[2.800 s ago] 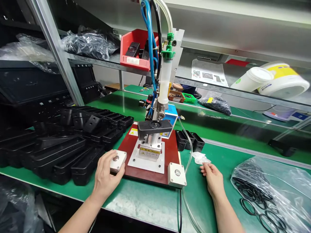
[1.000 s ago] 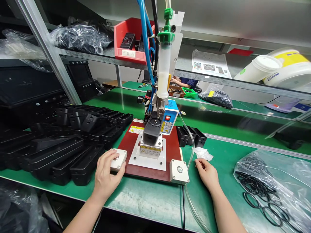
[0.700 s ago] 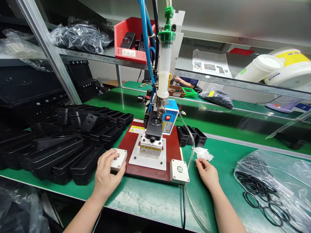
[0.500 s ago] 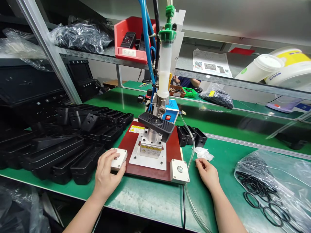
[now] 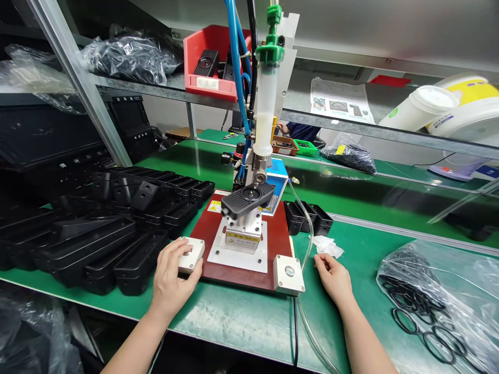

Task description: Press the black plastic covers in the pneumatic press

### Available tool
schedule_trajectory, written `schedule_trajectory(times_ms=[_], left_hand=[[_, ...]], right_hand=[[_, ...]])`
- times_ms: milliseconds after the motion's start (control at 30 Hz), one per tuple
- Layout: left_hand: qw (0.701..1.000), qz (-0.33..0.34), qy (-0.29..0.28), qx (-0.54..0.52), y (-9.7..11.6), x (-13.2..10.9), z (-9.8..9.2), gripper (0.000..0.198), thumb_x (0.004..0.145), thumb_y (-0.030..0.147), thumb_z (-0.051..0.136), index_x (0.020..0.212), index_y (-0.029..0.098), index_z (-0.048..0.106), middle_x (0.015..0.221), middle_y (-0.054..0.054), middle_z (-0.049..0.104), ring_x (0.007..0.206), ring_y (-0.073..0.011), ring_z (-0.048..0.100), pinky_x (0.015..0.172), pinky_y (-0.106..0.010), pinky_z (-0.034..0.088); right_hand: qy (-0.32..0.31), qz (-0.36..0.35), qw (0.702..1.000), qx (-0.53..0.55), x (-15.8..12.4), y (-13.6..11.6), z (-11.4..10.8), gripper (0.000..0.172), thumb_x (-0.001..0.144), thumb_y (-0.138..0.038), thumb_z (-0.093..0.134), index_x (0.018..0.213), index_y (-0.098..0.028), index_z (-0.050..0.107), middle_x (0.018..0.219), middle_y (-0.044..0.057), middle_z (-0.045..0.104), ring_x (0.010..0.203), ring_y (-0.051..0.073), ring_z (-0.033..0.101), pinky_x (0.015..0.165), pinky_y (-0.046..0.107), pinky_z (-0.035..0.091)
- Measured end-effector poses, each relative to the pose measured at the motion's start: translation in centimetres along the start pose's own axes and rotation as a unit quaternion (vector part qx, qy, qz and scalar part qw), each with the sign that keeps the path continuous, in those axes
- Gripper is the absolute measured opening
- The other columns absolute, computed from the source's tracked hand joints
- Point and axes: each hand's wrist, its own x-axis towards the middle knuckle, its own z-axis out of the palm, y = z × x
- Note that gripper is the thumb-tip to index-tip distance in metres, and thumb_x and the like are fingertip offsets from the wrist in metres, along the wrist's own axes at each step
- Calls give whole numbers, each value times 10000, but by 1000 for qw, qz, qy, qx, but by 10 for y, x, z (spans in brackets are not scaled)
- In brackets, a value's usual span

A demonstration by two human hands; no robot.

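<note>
My left hand [image 5: 171, 275] wraps around a white push-button box [image 5: 198, 253], with a finger on its round button. My right hand [image 5: 334, 278] rests on the green bench with its fingers curled in, nothing visible in them, just short of a crumpled white tissue [image 5: 328, 246]. Between my hands stands a dispensing machine on a dark red base plate [image 5: 268, 244]. On its round metal holder sits a black ribbed plastic cover [image 5: 249, 200] with a round recess, turned at an angle. A syringe [image 5: 265, 111] of whitish fluid stands above, its nozzle at the recess.
A second button box [image 5: 289, 274] is at the plate's right corner. Black housings [image 5: 97, 244] crowd the left; several more [image 5: 312, 218] stand behind the plate. Black rings [image 5: 421, 306] and a plastic bag lie right. A red bin [image 5: 212, 62] sits on the shelf. A clear hose [image 5: 311, 234] crosses the bench.
The black cover has rotated on its holder, its left end now nearer me and its right end farther back. Both my hands stay in place.
</note>
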Motion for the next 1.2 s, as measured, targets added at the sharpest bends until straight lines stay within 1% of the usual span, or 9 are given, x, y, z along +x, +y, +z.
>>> schedule_trajectory(times_ms=[333, 667, 1200], left_hand=[[1000, -2, -1, -1, 0, 0, 1, 339, 807, 172, 679, 1119, 161, 548, 1158, -151, 591, 1107, -294, 583, 958, -486, 505], [1000, 0, 1, 2, -1, 0, 2, 341, 805, 172, 681, 1118, 163, 546, 1153, -146, 591, 1106, -293, 585, 960, -475, 502], [1000, 0, 2, -4, -1, 1, 2, 331, 807, 172, 681, 1111, 157, 551, 1149, -148, 596, 1100, -290, 585, 958, -476, 500]], right_hand=[[-7, 12, 1000, -4, 0, -1, -1, 491, 745, -668, 405, 802, -243, 645, 697, 18, 679, 595, 209, 594, 585, 318, 426], [-8, 10, 1000, -3, 0, -1, -1, 496, 750, -670, 404, 805, -242, 649, 703, 19, 684, 594, 208, 599, 572, 316, 420], [-24, 27, 999, -8, 0, -1, -1, 511, 742, -668, 384, 841, -238, 641, 723, 18, 679, 653, 215, 611, 622, 323, 424]])
